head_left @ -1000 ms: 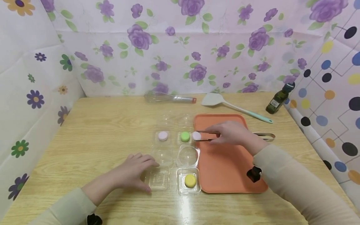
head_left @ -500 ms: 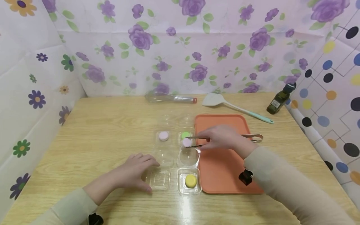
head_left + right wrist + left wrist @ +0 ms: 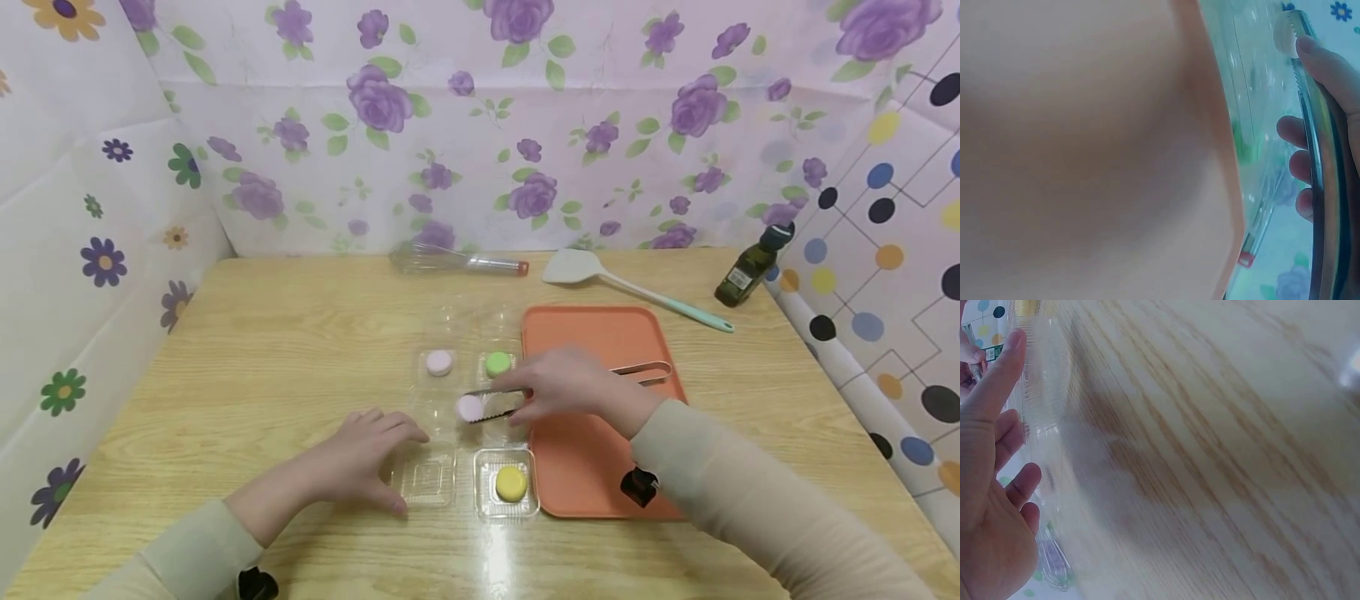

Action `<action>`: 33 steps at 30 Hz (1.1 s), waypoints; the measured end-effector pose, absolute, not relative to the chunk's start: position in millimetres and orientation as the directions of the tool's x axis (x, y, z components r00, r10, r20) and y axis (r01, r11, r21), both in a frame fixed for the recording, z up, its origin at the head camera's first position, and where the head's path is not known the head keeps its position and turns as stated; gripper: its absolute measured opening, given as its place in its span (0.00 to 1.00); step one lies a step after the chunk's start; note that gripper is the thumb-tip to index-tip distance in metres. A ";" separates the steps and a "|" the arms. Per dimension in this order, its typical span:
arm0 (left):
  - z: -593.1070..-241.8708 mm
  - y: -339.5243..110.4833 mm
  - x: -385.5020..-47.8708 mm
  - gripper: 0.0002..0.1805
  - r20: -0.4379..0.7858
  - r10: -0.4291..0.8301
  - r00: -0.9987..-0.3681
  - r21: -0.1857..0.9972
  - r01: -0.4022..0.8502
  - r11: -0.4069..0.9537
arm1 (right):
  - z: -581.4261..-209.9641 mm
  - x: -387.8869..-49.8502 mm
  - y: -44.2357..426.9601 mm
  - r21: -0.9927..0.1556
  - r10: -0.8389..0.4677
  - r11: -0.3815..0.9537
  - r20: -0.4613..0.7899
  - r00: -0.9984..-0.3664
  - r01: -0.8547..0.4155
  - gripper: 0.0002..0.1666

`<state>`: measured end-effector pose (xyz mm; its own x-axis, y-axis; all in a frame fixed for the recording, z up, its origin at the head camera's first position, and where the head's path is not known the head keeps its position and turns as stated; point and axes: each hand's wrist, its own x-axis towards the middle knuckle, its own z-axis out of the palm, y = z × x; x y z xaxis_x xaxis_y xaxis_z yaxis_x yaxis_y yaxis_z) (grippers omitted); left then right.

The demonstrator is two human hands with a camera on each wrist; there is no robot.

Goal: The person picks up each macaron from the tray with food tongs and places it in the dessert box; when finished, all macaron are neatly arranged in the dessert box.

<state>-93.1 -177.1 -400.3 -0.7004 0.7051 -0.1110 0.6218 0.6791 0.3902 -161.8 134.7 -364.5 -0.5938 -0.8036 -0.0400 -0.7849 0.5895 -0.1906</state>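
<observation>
My right hand (image 3: 561, 387) grips metal tongs (image 3: 641, 372), their serrated tips pinching a pale pink macaron (image 3: 469, 408) above the clear plastic containers. In the right wrist view the same tongs (image 3: 1317, 156) lie along the fingers. My left hand (image 3: 352, 462) rests on the table with fingers spread at the left side of a clear container (image 3: 426, 475); whether it touches is hard to tell. Right of that stands a container holding a yellow macaron (image 3: 511, 483). Farther back, a pink macaron (image 3: 438, 362) and a green macaron (image 3: 497, 364) sit in separate clear containers.
An orange tray (image 3: 592, 479) lies under the right forearm, right of the containers. Along the back of the table are a whisk (image 3: 457, 261), a white spatula (image 3: 637, 289) with a mint handle and a dark bottle (image 3: 753, 265). Patterned cloth walls surround the table.
My right hand has moved left and toward me, carrying the pink macaron in the tongs from the tray's left edge to over the nearer containers. My left hand has stayed put.
</observation>
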 end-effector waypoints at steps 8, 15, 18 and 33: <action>-400.2 -177.2 -92.8 0.45 -0.108 0.705 -0.701 0.392 0.621 0.678 | -367.8 -152.9 120.9 -0.211 -0.851 0.521 -0.051 -0.523 -0.827 0.30; -398.9 -176.8 -92.8 0.45 -0.108 0.705 -0.701 0.396 0.620 0.677 | -372.1 -148.4 113.2 -0.199 -0.861 0.507 -0.069 -0.505 -0.838 0.30; -399.9 -177.0 -93.2 0.45 -0.108 0.706 -0.700 0.395 0.621 0.677 | -372.4 -145.7 110.3 -0.200 -0.864 0.502 -0.086 -0.495 -0.841 0.30; -399.7 -177.1 -94.3 0.43 -0.112 0.708 -0.697 0.388 0.626 0.677 | -368.2 -138.4 90.7 -0.157 -0.892 0.452 -0.104 -0.441 -0.878 0.29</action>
<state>-94.3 -177.1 -399.7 -0.6969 0.7084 -0.1118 0.6258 0.6768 0.3876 -138.4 90.7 -368.2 -0.4410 -0.8915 -0.1037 -0.8778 0.4525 -0.1573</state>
